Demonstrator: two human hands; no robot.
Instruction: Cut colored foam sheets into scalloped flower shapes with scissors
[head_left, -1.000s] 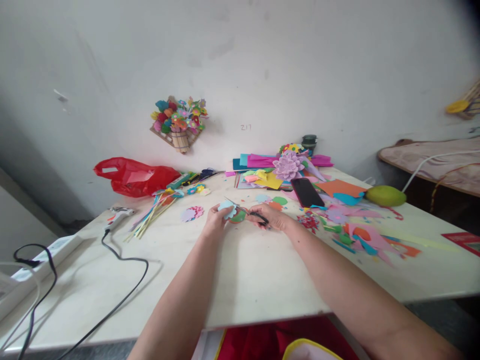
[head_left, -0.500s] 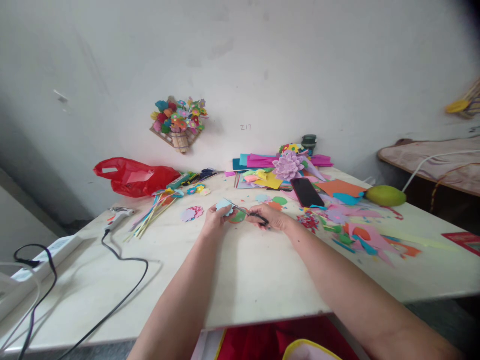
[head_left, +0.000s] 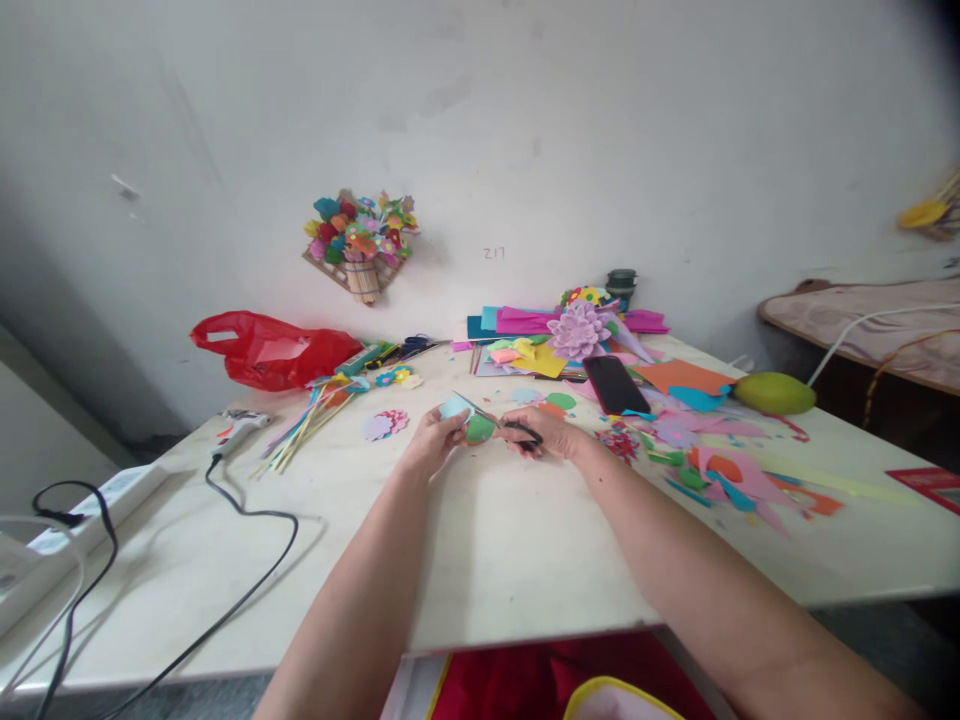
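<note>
My left hand (head_left: 431, 438) pinches a small stack of paper cut-outs (head_left: 466, 418), light blue on top with green and red beneath, just above the white table (head_left: 487, 540). My right hand (head_left: 546, 433) grips small black-handled scissors (head_left: 504, 424) whose blades reach into the cut-outs from the right. Both hands are closed and nearly touch at the middle of the table.
A black phone (head_left: 615, 385), coloured paper sheets and scraps (head_left: 712, 465) and a purple paper flower (head_left: 577, 330) lie to the right. A red plastic bag (head_left: 274, 350), sticks (head_left: 307, 425), a glue gun (head_left: 236, 430) with its black cable (head_left: 247, 520) are left. A green fruit (head_left: 775, 393) sits far right.
The left hand has turned the paper cut-outs slightly while the scissors stay in them. The view has shifted a little; both hands remain in place.
</note>
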